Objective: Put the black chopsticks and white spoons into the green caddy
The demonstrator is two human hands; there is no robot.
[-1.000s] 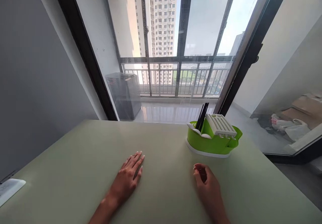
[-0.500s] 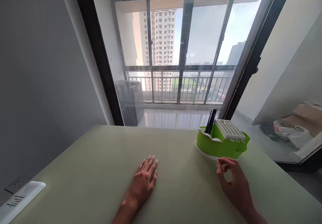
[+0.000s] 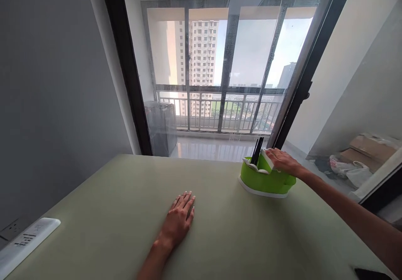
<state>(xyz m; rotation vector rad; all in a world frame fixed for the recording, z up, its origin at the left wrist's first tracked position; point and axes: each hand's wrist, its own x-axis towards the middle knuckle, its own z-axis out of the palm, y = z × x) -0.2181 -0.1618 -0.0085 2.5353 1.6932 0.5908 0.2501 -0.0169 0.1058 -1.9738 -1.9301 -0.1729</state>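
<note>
Since half a second ago the right hand (image 3: 282,162) has been carried off the table (image 3: 103,221) and forward, and it is now laid palm-down on the white slatted insert (image 3: 265,161) of the green holder (image 3: 266,181). The fingers are spread loosely over the insert's top; whether they are curled around its edge cannot be told, so contact is certain but a firm grip is not. From this the work is judged to have passed from reaching to first touch on the holder.

The left hand (image 3: 178,220) is kept flat and open on the table, well to the left of the holder and nearer the body, in the same place as before.

Dark chopsticks (image 3: 258,151) are seen upright in the holder, just left of the right hand's fingertips. Most of the insert is covered by the hand. The holder's far side is hidden. A white power strip (image 3: 25,242) far left of the left hand is cut off by the frame edge, as is a dark object (image 3: 370,274) under the right forearm.
</note>
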